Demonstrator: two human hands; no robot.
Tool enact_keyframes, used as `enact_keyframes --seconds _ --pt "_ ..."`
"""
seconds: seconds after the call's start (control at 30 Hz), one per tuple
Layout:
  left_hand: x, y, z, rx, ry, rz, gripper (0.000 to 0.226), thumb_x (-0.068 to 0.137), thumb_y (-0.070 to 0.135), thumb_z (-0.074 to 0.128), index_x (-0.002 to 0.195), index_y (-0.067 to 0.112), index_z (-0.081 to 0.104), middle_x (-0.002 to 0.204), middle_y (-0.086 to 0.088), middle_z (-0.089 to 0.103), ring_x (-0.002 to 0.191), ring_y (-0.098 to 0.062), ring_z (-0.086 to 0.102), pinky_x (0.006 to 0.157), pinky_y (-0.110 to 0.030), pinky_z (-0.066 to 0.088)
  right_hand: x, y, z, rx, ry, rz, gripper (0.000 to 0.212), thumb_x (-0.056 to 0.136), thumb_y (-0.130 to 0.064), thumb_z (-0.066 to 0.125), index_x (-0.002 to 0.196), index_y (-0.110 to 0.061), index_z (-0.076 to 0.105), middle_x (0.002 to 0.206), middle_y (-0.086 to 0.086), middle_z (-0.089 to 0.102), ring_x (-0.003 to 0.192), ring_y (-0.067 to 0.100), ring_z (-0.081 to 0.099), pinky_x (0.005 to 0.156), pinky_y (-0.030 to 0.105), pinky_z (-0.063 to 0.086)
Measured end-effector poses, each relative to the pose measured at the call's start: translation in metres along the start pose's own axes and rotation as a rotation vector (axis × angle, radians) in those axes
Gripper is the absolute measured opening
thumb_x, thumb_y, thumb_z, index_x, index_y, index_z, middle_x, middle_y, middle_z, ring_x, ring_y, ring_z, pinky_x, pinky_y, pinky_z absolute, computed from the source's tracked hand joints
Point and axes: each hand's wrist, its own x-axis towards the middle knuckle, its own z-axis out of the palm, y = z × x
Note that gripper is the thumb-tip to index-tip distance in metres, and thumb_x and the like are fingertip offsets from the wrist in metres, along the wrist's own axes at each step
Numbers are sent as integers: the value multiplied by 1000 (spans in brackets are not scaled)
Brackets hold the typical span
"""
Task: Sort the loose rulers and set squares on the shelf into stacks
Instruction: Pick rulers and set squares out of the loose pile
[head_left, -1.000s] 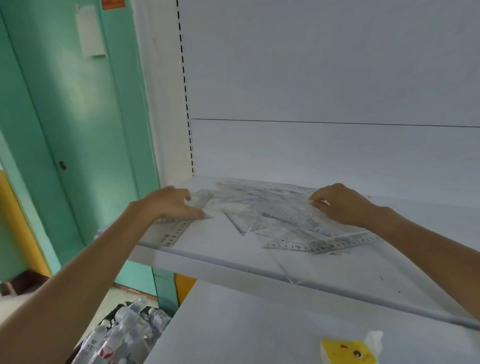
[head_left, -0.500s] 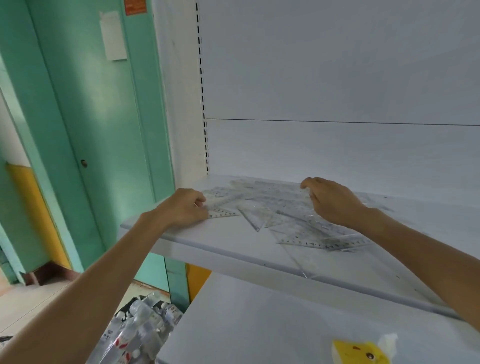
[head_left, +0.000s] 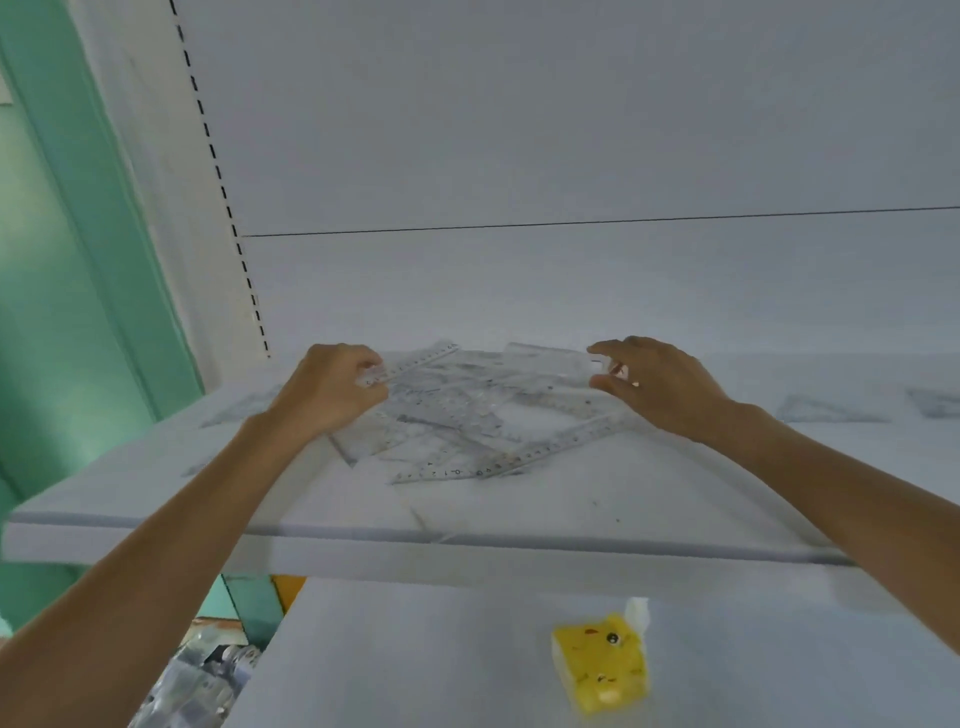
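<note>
Clear ruler (head_left: 415, 361) in left hand (head_left: 327, 389) bears blurred scale.

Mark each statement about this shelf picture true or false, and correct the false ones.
1. The left hand grips one end of a clear ruler. True.
2. The pile of rulers and set squares is sorted into neat stacks. False: the pieces lie crossed and overlapping.
3. The yellow item lies on the upper shelf among the rulers. False: it lies on the lower shelf.
4. The right hand is at the pile's right edge. True.
</note>
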Motion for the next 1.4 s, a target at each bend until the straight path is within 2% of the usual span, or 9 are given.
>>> enact_keyframes --seconds 0.23,0.5,0.7,0.83,1.03,1.2,1.27,1.33,1.4 --pt "23 143 73 -108 -86 266 38 86 16 58 123 21 53 113 -3 58 102 -20 55 81 -28 40 -69 114 -68 -209 23 130 37 92 -31 54 127 -20 52 109 5 59 101 23 54 85 33 38" --pt "26 328 157 -219 -87 275 41 82 17 59 122 20 53 111 1 58 78 -11 55 77 -26 41 -152 268 -166 -154 95 225 36 90 -28 57 125 -19 56 105 4 61 96 22 55 84 33 39" --pt "23 430 205 -239 -143 271 39 80 22 66 118 19 57 100 5 61 70 -8 56 67 -22 41 -196 375 -222 -200 99 290 37 90 -28 58 125 -18 56 107 3 62 106 24 51 90 37 38" --pt "17 465 220 -281 -128 284 36 80 21 68 115 20 59 96 7 62 73 -3 56 60 -13 40 -202 426 -241 -168 -21 291 37 88 -31 61 123 -22 57 111 -1 61 112 20 47 96 34 36" --pt "12 483 230 -306 -119 254 34 79 20 70 112 19 62 93 9 63 76 3 56 65 -14 41 -207 470 -239 -47 -178 283 35 83 -27 67 118 -24 62 114 1 61 105 17 51 88 25 36" --pt "10 486 239 -307 -159 212 31 81 19 69 111 18 63 97 6 65 81 -2 59 71 -16 42 -204 485 -237 27 -327 288 33 82 -30 69 114 -30 64 115 -13 57 105 3 46 92 21 32" --pt "9 487 241 -310 -168 197 31 81 17 68 111 18 63 98 4 66 84 -7 60 75 -18 41 -203 487 -235 29 -345 287 27 82 -29 68 108 -36 65 113 -14 57 107 4 48 93 22 33" --pt "9 490 244 -314 -177 188 30 82 17 67 111 18 63 99 4 65 87 -8 60 78 -19 40 -205 487 -232 40 -330 269 21 83 -25 65 91 -45 63 107 -12 60 106 7 51 88 21 35" --pt "8 495 246 -317 -187 186 30 81 17 68 111 18 63 99 3 65 90 -8 59 79 -19 40 -207 487 -230 52 -315 266 21 84 -23 62 91 -43 64 103 -9 61 104 10 53 83 20 33"
